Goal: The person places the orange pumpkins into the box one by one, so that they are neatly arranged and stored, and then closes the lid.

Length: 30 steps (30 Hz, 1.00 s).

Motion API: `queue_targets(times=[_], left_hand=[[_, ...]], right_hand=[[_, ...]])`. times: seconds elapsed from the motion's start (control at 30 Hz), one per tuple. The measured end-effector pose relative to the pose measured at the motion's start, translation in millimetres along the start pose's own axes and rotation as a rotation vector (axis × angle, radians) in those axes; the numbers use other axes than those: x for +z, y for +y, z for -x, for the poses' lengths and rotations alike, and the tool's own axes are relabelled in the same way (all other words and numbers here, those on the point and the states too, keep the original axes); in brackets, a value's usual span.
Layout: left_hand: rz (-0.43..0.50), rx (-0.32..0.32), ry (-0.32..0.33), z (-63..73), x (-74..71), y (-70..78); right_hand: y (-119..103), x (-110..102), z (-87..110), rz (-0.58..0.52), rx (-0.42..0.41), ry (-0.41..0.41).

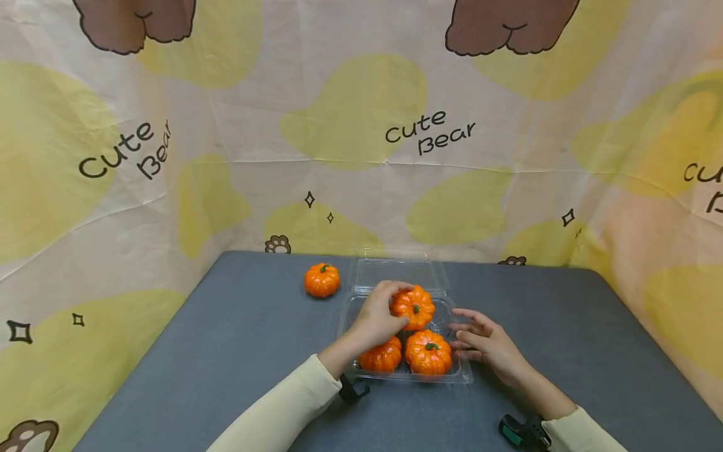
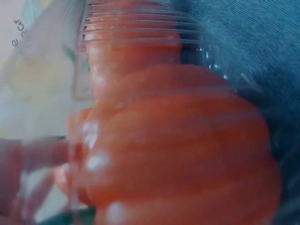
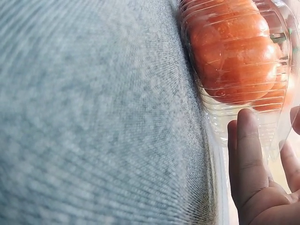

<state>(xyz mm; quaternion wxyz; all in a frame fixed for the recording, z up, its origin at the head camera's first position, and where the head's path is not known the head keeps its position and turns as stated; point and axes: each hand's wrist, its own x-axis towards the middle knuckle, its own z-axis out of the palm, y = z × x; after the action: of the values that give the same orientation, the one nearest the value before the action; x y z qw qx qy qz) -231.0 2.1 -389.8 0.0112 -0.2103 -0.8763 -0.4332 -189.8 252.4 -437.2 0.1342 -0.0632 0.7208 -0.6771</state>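
A clear plastic clamshell box (image 1: 460, 378) lies with its lid (image 1: 395, 273) folded back. Inside its front half sit two small orange pumpkins, one at the left (image 1: 381, 356) and one at the right (image 1: 428, 353). My left hand (image 1: 377, 317) reaches over the box and grips a third pumpkin (image 1: 415, 307), fingers behind it and thumb in front. Beside the box's right wall is my right hand (image 1: 491, 344), its fingers spread and holding nothing. In the right wrist view, extended fingers (image 3: 248, 150) lie close along the ribbed wall, with a pumpkin (image 3: 232, 51) showing through the plastic.
Another orange pumpkin (image 1: 322, 280) stands on the grey table (image 1: 248, 339), left of the box lid. A patterned cloth (image 1: 350, 125) hangs behind the table and along both sides. Dark bands (image 1: 525, 432) are worn at the wrists.
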Motion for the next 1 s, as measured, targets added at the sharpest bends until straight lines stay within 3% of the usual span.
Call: queue_targets(times=[0.17, 0.43, 0.63, 1.0], left_hand=[[0.006, -0.022, 0.011, -4.4, 5.2, -1.2], [-0.030, 0.043, 0.014, -6.8, 8.3, -1.9], [-0.049, 0.053, 0.011, -7.0, 8.7, -2.8], [0.003, 0.054, 0.012, -6.8, 5.2, -5.4]], right_hand=[[0.6, -0.1, -0.8, 0.002, 0.012, 0.010], [5.6, -1.8, -4.0, 0.006, 0.027, 0.012], [6.6, -1.9, -4.2, 0.005, 0.027, 0.013], [4.2, -0.4, -3.5, 0.000, 0.033, 0.025]])
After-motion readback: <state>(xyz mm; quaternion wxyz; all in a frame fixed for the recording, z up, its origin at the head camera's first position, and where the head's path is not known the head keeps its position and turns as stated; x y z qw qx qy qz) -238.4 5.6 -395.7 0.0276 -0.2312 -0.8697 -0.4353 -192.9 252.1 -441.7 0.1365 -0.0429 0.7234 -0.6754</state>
